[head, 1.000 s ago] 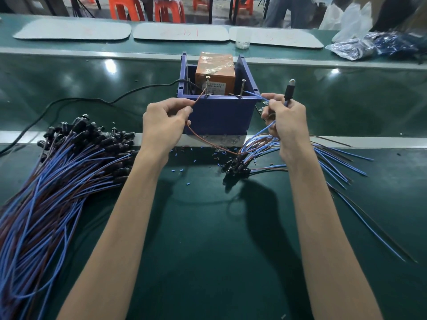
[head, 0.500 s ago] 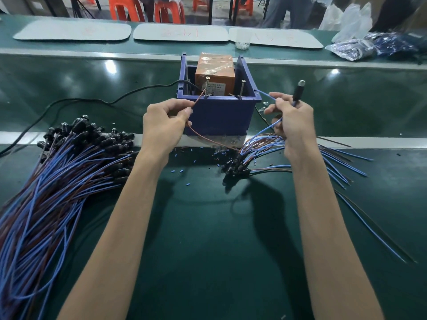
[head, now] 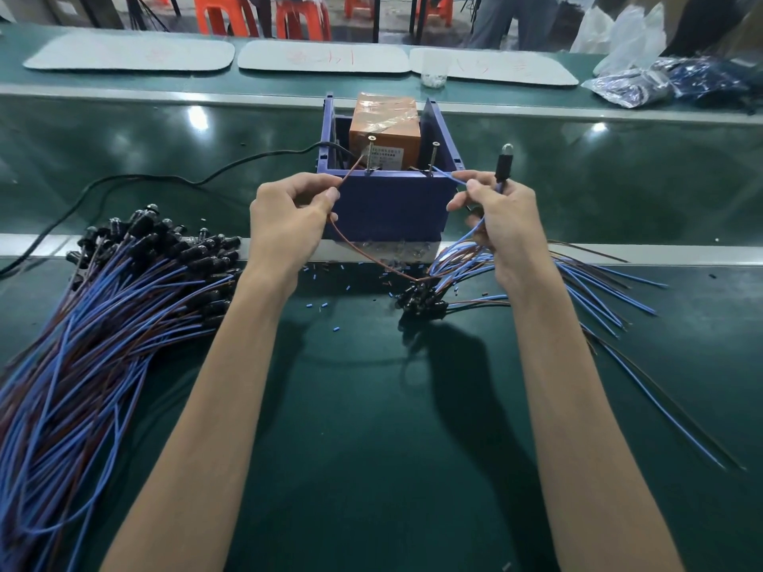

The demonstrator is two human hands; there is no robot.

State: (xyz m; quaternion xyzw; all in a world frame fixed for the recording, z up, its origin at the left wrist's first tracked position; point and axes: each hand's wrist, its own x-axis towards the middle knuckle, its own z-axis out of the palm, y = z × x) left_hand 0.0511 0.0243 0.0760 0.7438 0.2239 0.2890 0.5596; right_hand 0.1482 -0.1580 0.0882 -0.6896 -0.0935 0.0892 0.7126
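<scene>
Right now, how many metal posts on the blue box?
2, on the front rim of the blue box: the left post by the brown wire the left hand pinches, the right post by the blue wire in the right hand. More may hide.

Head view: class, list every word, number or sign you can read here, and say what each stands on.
White label on the orange box: printed rows, too small to read.
White mats at the back: red handwritten marks, too faint to read.
No other text shows.

L hand pinches brown wire, R hand blue wire, at box.
</scene>
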